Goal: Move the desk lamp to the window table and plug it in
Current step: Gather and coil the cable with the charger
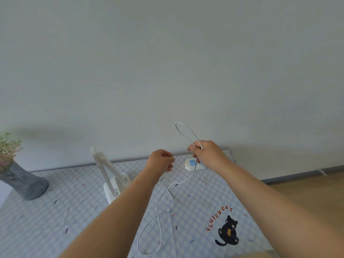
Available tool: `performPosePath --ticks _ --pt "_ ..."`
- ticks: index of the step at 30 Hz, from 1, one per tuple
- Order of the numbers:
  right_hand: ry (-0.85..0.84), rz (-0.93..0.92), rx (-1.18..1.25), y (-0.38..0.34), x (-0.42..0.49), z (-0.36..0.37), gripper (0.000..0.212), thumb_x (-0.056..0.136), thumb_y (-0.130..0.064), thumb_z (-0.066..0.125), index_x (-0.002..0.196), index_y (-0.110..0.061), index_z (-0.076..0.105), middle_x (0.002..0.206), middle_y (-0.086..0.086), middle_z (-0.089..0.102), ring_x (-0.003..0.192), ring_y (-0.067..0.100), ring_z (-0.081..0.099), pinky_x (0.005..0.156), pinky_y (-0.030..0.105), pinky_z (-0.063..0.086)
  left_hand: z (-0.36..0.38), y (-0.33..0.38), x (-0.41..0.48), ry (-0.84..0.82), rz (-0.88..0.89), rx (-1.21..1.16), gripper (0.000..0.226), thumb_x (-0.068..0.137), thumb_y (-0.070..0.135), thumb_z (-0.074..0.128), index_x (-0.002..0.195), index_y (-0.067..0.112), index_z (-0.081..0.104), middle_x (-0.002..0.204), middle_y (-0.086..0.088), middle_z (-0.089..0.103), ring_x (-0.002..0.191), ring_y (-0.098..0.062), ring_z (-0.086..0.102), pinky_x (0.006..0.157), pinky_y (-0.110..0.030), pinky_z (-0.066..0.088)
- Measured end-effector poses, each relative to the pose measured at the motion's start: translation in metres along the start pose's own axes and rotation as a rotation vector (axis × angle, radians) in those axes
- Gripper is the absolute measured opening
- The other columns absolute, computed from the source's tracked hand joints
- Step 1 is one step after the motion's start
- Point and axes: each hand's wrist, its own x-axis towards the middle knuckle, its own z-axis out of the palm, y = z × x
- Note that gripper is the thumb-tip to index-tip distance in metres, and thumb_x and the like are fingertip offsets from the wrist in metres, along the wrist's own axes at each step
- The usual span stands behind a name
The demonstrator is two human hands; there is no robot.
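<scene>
Right hand (206, 153) grips the looped cable (183, 127) above the power strip (191, 163); left hand (161, 161) curls left of it, its hold unclear; a vase (26, 181) farther left holds flowers (7, 146)

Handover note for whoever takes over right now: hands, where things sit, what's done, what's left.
Left hand: fingers curled, apparently pinching the cable.
Right hand: grips the cable, with a loop standing above the fist.
Desk lamp: folded, on the checked tablecloth; slack cable lies looped beside it.
Power strip: at the table's far edge by the wall, below the right hand; its visible socket is free.
Done: lamp set on a table.
Left: sort out the cable, plug in.
</scene>
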Motion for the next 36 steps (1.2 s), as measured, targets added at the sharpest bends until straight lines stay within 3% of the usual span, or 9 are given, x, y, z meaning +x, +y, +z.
performPosePath --ticks 4,8,13,18,21,25,31,36 --pt "0.016 -0.039 0.065 -0.016 -0.003 -0.008 0.021 0.093 -0.025 0.055 0.093 -0.011 0.071 0.068 -0.001 0.061 0.054 0.015 0.056 0.061 0.026 0.045 0.005 -0.022 -0.001 -0.04 -0.157 0.044 0.01 0.089 0.002 0.057 0.079 0.004 0.056 0.072 -0.012 0.059 0.056 -0.019 0.055 0.056 -0.028 0.051" --pt "0.018 -0.051 0.168 -0.031 -0.008 -0.017 0.021 0.094 -0.021 0.054 0.094 -0.013 0.073 0.068 -0.001 0.061 0.051 0.013 0.056 0.049 0.014 0.044 0.01 -0.035 -0.007 -0.05 -0.328 -0.058 0.015 0.094 0.015 0.057 0.094 0.001 0.052 0.071 -0.013 0.058 0.054 -0.023 0.056 0.05 -0.03 0.051" --pt "0.002 -0.034 0.224 -0.038 -0.011 -0.022 0.02 0.094 -0.021 0.055 0.095 -0.012 0.073 0.069 0.001 0.063 0.05 0.011 0.058 0.046 0.011 0.044 0.008 -0.037 -0.011 -0.06 -0.469 -0.298 0.012 0.089 0.005 0.063 0.081 -0.002 0.058 0.075 -0.015 0.06 0.062 -0.024 0.06 0.052 -0.03 0.057" --pt "-0.023 0.0 0.206 -0.032 -0.011 -0.021 0.018 0.091 -0.02 0.057 0.092 -0.012 0.073 0.064 -0.001 0.063 0.048 0.011 0.058 0.046 0.014 0.046 0.005 -0.027 -0.007 0.013 -0.416 -0.37 0.012 0.082 -0.013 0.064 0.075 -0.005 0.058 0.072 -0.017 0.06 0.062 -0.021 0.058 0.046 -0.022 0.055" --pt "-0.033 0.033 0.177 -0.026 -0.009 -0.018 0.016 0.089 -0.019 0.058 0.089 -0.011 0.072 0.061 -0.003 0.063 0.047 0.012 0.058 0.049 0.018 0.047 0.003 -0.018 -0.005 0.058 -0.354 -0.429 0.017 0.08 -0.016 0.065 0.086 -0.002 0.056 0.073 -0.016 0.061 0.063 -0.021 0.059 0.046 -0.021 0.054" --pt "-0.025 0.082 0.13 -0.017 -0.006 -0.013 0.015 0.088 -0.02 0.059 0.084 -0.012 0.072 0.058 -0.004 0.063 0.044 0.01 0.058 0.046 0.016 0.046 0.004 -0.004 -0.003 -0.006 -0.237 -0.431 0.028 0.083 -0.015 0.061 0.104 0.002 0.057 0.08 -0.01 0.065 0.068 -0.016 0.061 0.054 -0.02 0.055" --pt "0.018 0.119 0.086 -0.012 -0.004 -0.007 0.023 0.084 -0.02 0.064 0.062 -0.012 0.062 0.052 -0.002 0.062 0.036 0.007 0.053 0.034 0.009 0.035 0.01 0.005 -0.006 -0.049 -0.171 -0.467 0.026 0.08 -0.015 0.063 0.099 0.003 0.065 0.085 -0.01 0.068 0.074 -0.017 0.065 0.07 -0.024 0.055" --pt "0.011 0.131 0.048 -0.009 -0.002 -0.005 0.034 0.086 -0.031 0.065 0.056 -0.016 0.058 0.043 -0.009 0.06 0.033 0.0 0.05 0.037 0.011 0.035 0.013 0.005 -0.013 -0.116 -0.144 -0.472 0.027 0.078 -0.014 0.066 0.1 0.001 0.068 0.086 -0.01 0.068 0.073 -0.018 0.066 0.065 -0.022 0.057"
